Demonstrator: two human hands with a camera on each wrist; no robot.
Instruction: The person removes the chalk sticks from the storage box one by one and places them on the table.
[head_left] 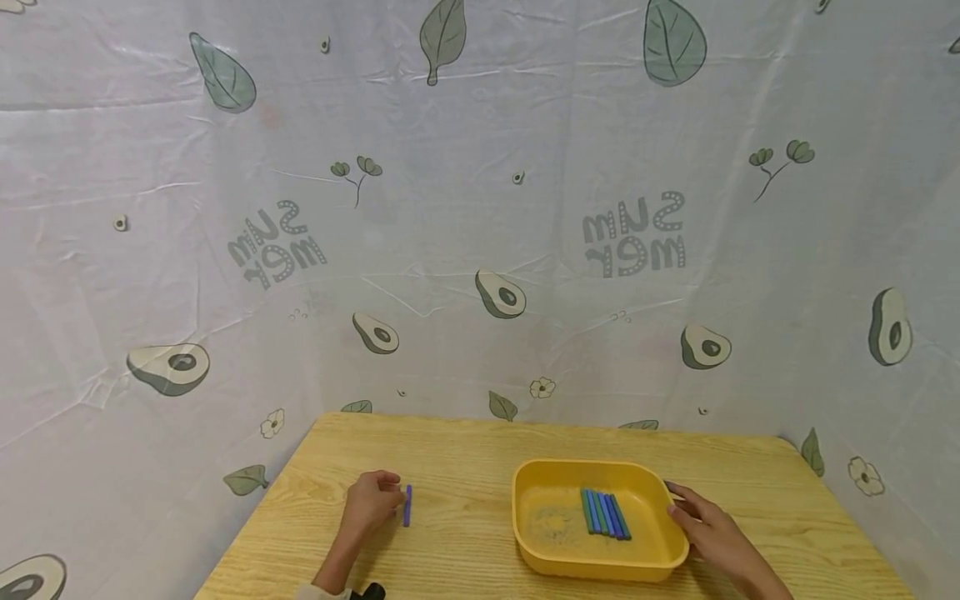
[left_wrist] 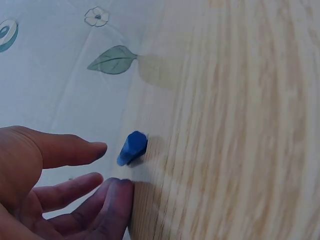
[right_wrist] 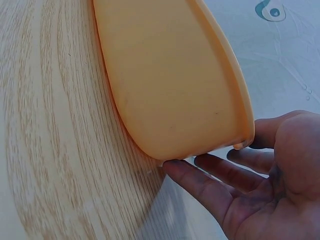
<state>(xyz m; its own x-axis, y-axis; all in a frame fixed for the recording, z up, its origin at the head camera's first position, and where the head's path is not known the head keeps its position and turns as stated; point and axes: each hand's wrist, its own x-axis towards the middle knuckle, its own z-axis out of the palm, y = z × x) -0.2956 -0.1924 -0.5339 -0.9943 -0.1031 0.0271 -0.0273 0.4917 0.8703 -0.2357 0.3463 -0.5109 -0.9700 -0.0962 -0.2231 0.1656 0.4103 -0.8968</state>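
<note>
My left hand (head_left: 373,497) hovers over the left of the table, right beside a single blue-violet stick (head_left: 407,508) that looks like chalk or pastel. In the left wrist view a gap separates the thumb and fingers from this stick (left_wrist: 135,146), whose end faces the camera. On the right, my right hand (head_left: 708,529) grips the end of a yellow plastic tray (head_left: 551,479), its thumb at the rim and its fingers low against the wall (right_wrist: 175,100). Several green and blue sticks (head_left: 606,513) lie side by side inside the tray.
Wood-grain table (head_left: 457,533) carries everything. Grey dust smudges (head_left: 555,525) mark the tray floor left of the sticks. A pale curtain (head_left: 450,225) printed with avocados and leaves hangs behind the table and along its sides.
</note>
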